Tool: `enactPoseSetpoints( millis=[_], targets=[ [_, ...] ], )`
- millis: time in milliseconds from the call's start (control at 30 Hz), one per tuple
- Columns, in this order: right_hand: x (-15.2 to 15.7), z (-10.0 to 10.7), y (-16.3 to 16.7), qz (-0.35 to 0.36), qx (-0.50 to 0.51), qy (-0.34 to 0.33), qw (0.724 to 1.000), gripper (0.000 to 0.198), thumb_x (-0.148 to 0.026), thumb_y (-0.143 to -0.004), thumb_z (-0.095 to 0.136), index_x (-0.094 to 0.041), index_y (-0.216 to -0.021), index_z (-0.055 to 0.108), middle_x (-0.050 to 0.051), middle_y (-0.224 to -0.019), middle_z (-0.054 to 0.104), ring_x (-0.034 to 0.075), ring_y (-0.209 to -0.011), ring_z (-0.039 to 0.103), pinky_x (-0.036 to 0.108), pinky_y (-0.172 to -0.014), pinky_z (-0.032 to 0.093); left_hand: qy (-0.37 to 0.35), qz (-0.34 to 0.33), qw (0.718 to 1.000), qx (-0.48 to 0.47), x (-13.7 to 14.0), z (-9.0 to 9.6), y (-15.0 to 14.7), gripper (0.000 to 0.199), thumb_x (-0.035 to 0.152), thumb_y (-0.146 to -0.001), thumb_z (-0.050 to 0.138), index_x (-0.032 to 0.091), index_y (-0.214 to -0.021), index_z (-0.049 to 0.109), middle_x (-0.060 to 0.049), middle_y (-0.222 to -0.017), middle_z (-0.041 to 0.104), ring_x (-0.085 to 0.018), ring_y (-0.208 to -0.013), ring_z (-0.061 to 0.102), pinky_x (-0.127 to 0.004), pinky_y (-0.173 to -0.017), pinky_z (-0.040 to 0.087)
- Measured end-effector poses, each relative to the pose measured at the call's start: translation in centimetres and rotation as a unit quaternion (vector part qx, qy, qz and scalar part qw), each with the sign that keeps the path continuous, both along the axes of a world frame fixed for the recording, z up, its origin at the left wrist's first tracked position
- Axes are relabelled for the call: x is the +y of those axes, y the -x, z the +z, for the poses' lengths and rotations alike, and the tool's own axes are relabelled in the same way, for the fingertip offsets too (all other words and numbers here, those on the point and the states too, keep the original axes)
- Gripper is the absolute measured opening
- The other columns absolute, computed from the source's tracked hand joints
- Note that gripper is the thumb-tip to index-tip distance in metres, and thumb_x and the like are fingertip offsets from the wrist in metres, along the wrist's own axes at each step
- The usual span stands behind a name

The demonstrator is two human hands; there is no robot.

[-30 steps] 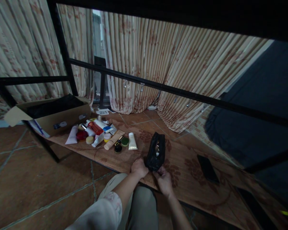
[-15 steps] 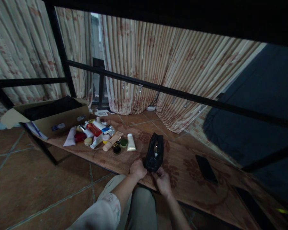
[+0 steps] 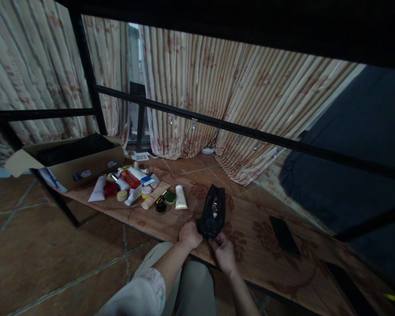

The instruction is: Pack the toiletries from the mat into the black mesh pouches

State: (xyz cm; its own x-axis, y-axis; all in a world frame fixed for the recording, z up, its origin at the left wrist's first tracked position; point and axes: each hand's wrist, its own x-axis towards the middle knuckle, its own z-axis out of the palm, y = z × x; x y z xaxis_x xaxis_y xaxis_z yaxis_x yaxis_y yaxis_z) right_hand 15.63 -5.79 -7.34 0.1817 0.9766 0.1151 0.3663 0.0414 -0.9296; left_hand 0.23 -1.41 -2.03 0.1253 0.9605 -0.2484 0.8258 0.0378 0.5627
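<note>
A black pouch stands on the patterned cloth with its top unzipped, and a few small items show inside the opening. My left hand is closed at the pouch's near left corner. At the near right corner my right hand pinches the pouch's edge with bent fingers. Left of the pouch lies a cream tube. Beside that tube are a green round jar, a dark round jar and a beige tube.
Several more tubes and bottles, among them a red bottle and a lilac tube, are heaped further left. An open cardboard box holds black material. Two dark flat objects, one a phone-like slab, lie right. A metal bar crosses behind.
The view has shifted slightly, so everything sits a little lower and to the right. Both hands stay at the pouch's near end, with hardly any movement.
</note>
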Motion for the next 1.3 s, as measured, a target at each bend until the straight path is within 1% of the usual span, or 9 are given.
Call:
enactPoseSetpoints(
  millis=[267,533,667,800,867,1033,1167,1300],
  targets=[
    [-0.11,0.15,-0.07,-0.008,-0.005,-0.001,1.000,0.022,-0.040,-0.069,0.061,-0.019,-0.075,0.060,0.002,-0.068,0.064,0.017,-0.065,0.056,0.027,-0.061,0.042,0.005,0.003,1.000,0.001,-0.11,0.42,0.03,0.040,0.020,-0.066,0.061,0.016,-0.106,0.059,-0.012,-0.105,0.066,-0.023,-0.101,0.062,-0.025,-0.082,0.049],
    [-0.04,-0.04,0.05,0.000,0.003,-0.002,1.000,0.027,-0.040,-0.071,0.060,-0.018,-0.086,0.063,0.003,-0.070,0.066,0.019,-0.068,0.058,0.027,-0.061,0.043,0.009,0.002,1.000,0.000,-0.21,0.48,0.06,0.040,0.023,-0.068,0.063,0.017,-0.108,0.060,-0.011,-0.106,0.066,-0.023,-0.103,0.061,-0.024,-0.083,0.047],
    [-0.02,-0.12,-0.08,-0.005,-0.001,0.000,1.000,0.025,-0.040,-0.070,0.061,-0.018,-0.082,0.063,0.004,-0.074,0.067,0.019,-0.068,0.059,0.028,-0.062,0.043,0.008,0.001,1.000,0.000,-0.20,0.48,0.09,0.041,0.023,-0.068,0.063,0.018,-0.108,0.059,-0.010,-0.108,0.065,-0.022,-0.105,0.060,-0.023,-0.085,0.047],
    [0.01,-0.15,-0.14,-0.013,-0.006,0.000,1.000,0.025,-0.042,-0.069,0.062,-0.019,-0.076,0.062,0.004,-0.072,0.067,0.019,-0.067,0.059,0.028,-0.062,0.043,0.005,0.001,1.000,0.000,-0.15,0.37,0.04,0.039,0.021,-0.067,0.062,0.016,-0.106,0.059,-0.012,-0.107,0.065,-0.023,-0.103,0.060,-0.026,-0.085,0.048],
    [0.02,-0.12,-0.11,-0.015,-0.007,-0.001,1.000,0.026,-0.044,-0.068,0.062,-0.018,-0.076,0.062,0.004,-0.071,0.067,0.019,-0.067,0.059,0.028,-0.062,0.043,0.003,0.000,1.000,-0.002,-0.11,0.26,0.00,0.039,0.020,-0.066,0.061,0.014,-0.105,0.059,-0.012,-0.106,0.066,-0.024,-0.103,0.061,-0.026,-0.085,0.048],
    [-0.02,0.01,0.00,-0.011,-0.005,0.002,1.000,0.030,-0.046,-0.068,0.062,-0.018,-0.081,0.063,0.004,-0.072,0.067,0.019,-0.068,0.059,0.028,-0.062,0.043,0.000,-0.003,1.000,-0.007,0.00,-0.10,-0.01,0.037,0.019,-0.067,0.061,0.017,-0.104,0.060,-0.011,-0.105,0.066,-0.022,-0.102,0.061,-0.025,-0.083,0.048],
    [-0.04,-0.01,-0.01,-0.003,-0.003,0.005,1.000,0.027,-0.043,-0.070,0.061,-0.019,-0.081,0.061,0.004,-0.076,0.068,0.019,-0.070,0.059,0.027,-0.063,0.043,0.001,-0.004,1.000,-0.005,0.03,-0.11,0.02,0.038,0.019,-0.066,0.061,0.016,-0.104,0.060,-0.011,-0.104,0.066,-0.023,-0.100,0.062,-0.025,-0.082,0.049],
    [-0.04,-0.15,-0.09,-0.008,-0.006,0.004,1.000,0.024,-0.041,-0.069,0.061,-0.019,-0.078,0.060,0.004,-0.074,0.066,0.018,-0.069,0.058,0.027,-0.063,0.042,-0.001,-0.002,1.000,-0.001,-0.10,0.13,0.07,0.038,0.018,-0.065,0.059,0.014,-0.103,0.060,-0.013,-0.104,0.066,-0.024,-0.101,0.061,-0.026,-0.082,0.049]
  ],
)
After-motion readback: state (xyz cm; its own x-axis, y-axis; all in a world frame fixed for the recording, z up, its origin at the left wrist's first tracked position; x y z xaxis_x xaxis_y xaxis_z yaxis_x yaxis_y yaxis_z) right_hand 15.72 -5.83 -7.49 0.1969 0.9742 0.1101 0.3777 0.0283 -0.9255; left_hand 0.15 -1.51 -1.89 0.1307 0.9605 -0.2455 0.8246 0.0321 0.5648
